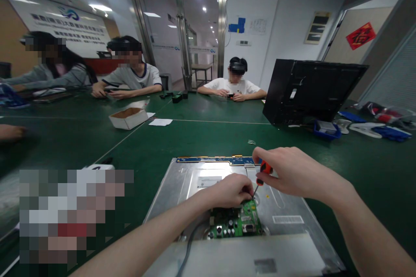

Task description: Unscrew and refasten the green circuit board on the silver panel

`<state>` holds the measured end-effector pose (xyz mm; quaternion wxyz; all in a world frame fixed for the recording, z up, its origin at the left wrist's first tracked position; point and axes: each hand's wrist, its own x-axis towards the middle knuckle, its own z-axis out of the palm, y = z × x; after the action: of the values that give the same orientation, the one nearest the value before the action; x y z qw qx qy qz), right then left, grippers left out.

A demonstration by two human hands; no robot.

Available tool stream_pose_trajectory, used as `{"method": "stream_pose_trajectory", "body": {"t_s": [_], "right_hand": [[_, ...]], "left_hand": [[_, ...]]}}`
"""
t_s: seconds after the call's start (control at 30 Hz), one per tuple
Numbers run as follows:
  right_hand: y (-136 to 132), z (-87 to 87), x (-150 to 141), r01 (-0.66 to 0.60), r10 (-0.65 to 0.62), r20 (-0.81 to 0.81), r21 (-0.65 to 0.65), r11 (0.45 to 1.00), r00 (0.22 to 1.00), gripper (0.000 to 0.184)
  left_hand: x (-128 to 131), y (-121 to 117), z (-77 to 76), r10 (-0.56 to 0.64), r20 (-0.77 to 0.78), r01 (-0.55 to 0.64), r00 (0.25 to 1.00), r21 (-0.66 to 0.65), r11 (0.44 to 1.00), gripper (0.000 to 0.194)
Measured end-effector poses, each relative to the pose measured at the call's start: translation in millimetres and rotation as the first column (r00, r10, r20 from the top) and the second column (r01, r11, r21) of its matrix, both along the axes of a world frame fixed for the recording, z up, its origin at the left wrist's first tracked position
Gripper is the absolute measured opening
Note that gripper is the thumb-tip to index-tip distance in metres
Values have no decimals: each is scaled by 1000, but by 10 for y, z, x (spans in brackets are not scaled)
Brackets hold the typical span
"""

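Note:
In my right hand (284,171) is a red and black screwdriver (264,171), slanting down with its tip at the top corner of a green circuit board (248,218). My left hand (232,188) is closed beside that tip, its fingertips curled down at the board's edge; what they pinch, if anything, is hidden. The board lies on the metal back of a flat display panel (286,212). A narrow blue circuit strip (208,161) runs along the panel's far edge, and a grey cable (188,251) trails from the board toward me.
Beyond my right hand stands a black monitor housing (315,91), with a blue tray (326,130) at its foot. An open white box (128,117) and paper (160,122) lie on the green table (208,136). Several people sit around it, and an arm (11,133) reaches in at left.

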<state>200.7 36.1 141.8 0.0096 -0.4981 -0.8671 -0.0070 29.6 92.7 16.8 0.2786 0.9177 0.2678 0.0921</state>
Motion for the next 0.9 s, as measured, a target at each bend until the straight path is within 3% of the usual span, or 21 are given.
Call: {"method": "stream_pose_trajectory", "body": {"t_s": [0.3,0.6,0.9], "right_hand": [[-15,1,10,-15,15,-13,15,1000,1000,10],[-10,-9,11,-37,37,-58,3,999,998,12],[30,-21,16,-30,30,-8,13,999,1000,7]], "left_hand": [[-10,-10,10,-12,39,12,999,-12,1000,14],[25,-21,38,-36,-106,48,994,110,993,9],[39,-6,10,-34,-155,57,987,143,988,9]]}}
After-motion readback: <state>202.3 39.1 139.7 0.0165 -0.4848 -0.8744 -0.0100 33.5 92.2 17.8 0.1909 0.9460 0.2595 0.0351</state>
